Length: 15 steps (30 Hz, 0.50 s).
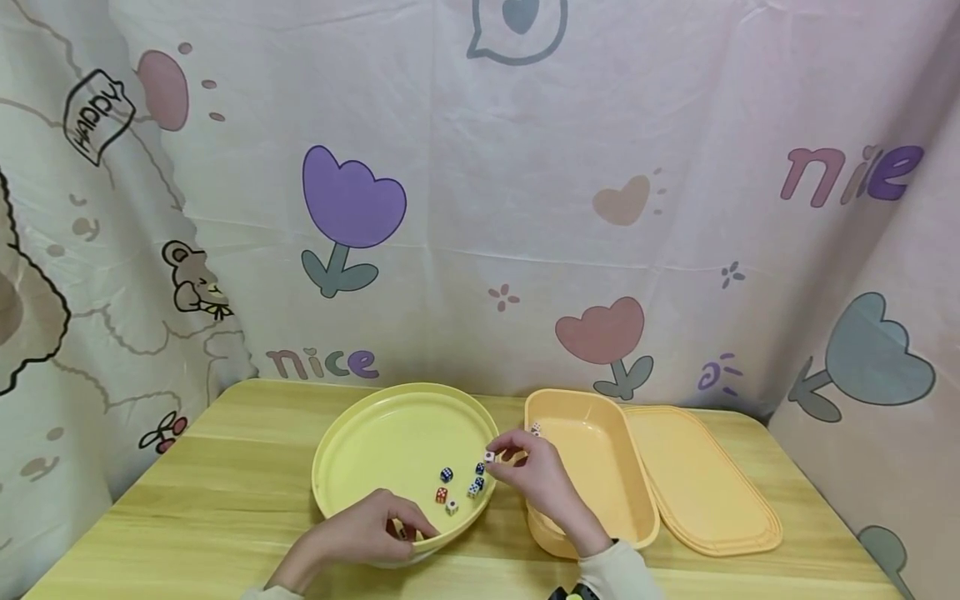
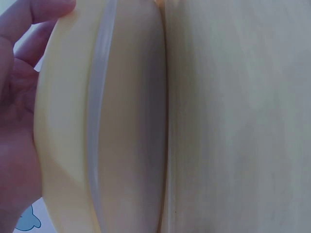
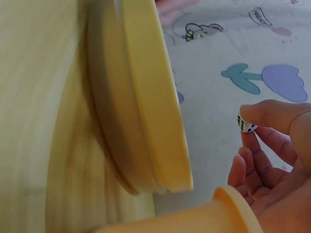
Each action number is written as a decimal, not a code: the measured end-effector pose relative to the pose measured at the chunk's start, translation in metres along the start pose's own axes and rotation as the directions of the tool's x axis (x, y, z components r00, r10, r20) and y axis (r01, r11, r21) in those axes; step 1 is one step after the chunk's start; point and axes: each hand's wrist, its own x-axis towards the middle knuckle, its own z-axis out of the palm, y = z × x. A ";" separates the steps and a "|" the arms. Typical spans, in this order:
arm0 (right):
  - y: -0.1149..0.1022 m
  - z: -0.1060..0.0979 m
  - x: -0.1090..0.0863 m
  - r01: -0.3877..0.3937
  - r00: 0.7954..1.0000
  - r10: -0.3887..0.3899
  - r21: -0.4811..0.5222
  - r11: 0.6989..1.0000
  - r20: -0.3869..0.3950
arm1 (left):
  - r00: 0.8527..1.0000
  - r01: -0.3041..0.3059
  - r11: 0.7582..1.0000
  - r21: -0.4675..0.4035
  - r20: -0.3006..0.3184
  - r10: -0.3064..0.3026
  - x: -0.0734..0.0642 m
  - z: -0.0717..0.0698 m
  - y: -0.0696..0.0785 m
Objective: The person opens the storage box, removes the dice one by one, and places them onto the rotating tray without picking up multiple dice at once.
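Note:
My right hand (image 1: 536,473) pinches a white die (image 3: 246,124) between thumb and fingertips, above the right edge of a round yellow tray (image 1: 375,433). Inside the tray lie a red die (image 1: 442,495), a dark blue die (image 1: 447,474) and several more white and blue ones toward the right side. My left hand (image 1: 367,527) holds the tray's near rim, its fingers curled over the edge. A small dark-spotted die (image 1: 402,534) shows in the gap beneath those fingers. In the left wrist view, a fingertip overlaps the tray's outer wall (image 2: 68,97).
An orange rectangular box (image 1: 600,458) stands right of the tray, with white dice (image 1: 536,429) in its far left corner. Its flat lid (image 1: 705,483) lies beside it on the wooden table (image 1: 187,500). A printed curtain (image 1: 465,208) hangs behind.

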 end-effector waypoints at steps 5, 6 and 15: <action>-0.002 0.007 -0.002 0.010 1.000 -0.011 0.009 1.000 0.024 | 1.000 -0.005 1.000 0.002 -0.001 0.005 0.000 0.000 0.001; -0.003 0.008 -0.002 0.012 1.000 -0.012 0.011 1.000 0.027 | 1.000 -0.006 1.000 0.003 -0.002 0.006 0.000 0.000 0.001; -0.004 0.017 -0.004 0.024 0.999 -0.025 0.013 1.000 0.049 | 1.000 -0.006 1.000 0.013 -0.002 0.006 0.000 -0.001 0.002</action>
